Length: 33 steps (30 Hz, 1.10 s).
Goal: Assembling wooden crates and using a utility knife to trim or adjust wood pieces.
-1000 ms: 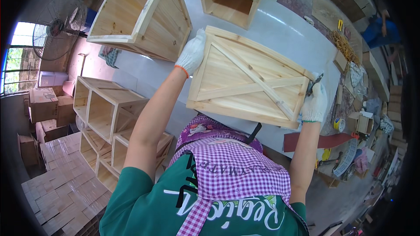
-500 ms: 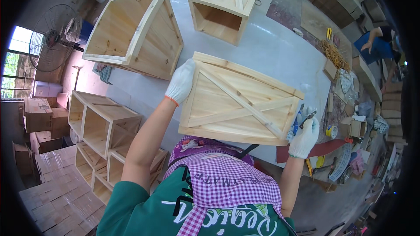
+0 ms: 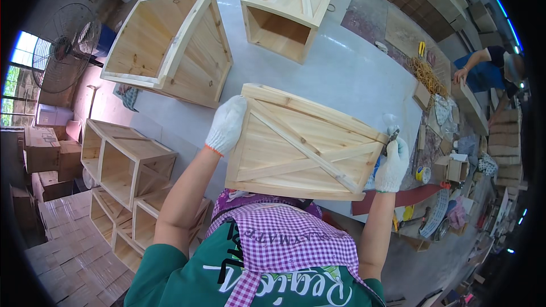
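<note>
3 wooden boxes on white table [image 3: 352,74]. Near cross-braced wooden box [image 3: 304,145] held at both ends: left hand [image 3: 226,124] and right hand [image 3: 392,165], gloved, closed on its sides. Far left open box [image 3: 170,48] and far right small box [image 3: 287,8] show nothing inside.

A broad pale grey worktable [image 3: 352,74] carries a large open-topped pine crate [image 3: 170,51] lying on its side and a smaller square pine box with crossed battens [image 3: 290,8]; a small ring-shaped object [image 3: 381,47], perhaps tape, lies beyond.
</note>
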Available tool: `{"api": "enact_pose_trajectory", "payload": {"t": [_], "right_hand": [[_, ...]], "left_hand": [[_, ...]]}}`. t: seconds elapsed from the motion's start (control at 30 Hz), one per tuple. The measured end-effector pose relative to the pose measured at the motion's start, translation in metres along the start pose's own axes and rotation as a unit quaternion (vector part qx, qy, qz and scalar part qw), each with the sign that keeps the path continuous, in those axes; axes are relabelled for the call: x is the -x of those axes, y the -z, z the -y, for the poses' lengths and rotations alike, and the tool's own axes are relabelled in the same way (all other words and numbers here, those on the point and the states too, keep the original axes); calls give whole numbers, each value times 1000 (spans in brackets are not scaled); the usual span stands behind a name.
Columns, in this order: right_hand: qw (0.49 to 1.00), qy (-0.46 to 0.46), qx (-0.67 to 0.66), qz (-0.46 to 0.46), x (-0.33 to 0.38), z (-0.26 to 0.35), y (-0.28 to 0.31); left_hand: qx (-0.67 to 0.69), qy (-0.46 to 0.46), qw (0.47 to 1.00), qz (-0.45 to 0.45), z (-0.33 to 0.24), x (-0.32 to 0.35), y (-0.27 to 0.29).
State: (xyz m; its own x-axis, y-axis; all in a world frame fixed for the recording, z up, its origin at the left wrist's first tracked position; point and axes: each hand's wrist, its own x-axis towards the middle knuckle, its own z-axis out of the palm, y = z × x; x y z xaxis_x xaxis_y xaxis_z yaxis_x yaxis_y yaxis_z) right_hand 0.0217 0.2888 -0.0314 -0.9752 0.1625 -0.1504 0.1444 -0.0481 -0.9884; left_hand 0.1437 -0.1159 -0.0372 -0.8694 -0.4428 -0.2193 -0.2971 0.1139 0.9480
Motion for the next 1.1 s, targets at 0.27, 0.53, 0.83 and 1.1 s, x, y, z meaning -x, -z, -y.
{"api": "enact_pose_trajectory", "payload": {"t": [0.27,0.53,0.83,1.1], "right_hand": [[999,-20,-32,-14,44,19,18],[995,-89,-47,-23,77,-16,43],[930,-344,-125,32,146,-10,20],[883,-419,-89,191,90,-10,38]], "left_hand": [[-51,-13,997,52,-47,-28,-7],[-219,4,951,218,-99,-163,-67],[-456,-15,834,310,-122,-207,-150],[-481,-108,824,278,-118,-193,-166]]}}
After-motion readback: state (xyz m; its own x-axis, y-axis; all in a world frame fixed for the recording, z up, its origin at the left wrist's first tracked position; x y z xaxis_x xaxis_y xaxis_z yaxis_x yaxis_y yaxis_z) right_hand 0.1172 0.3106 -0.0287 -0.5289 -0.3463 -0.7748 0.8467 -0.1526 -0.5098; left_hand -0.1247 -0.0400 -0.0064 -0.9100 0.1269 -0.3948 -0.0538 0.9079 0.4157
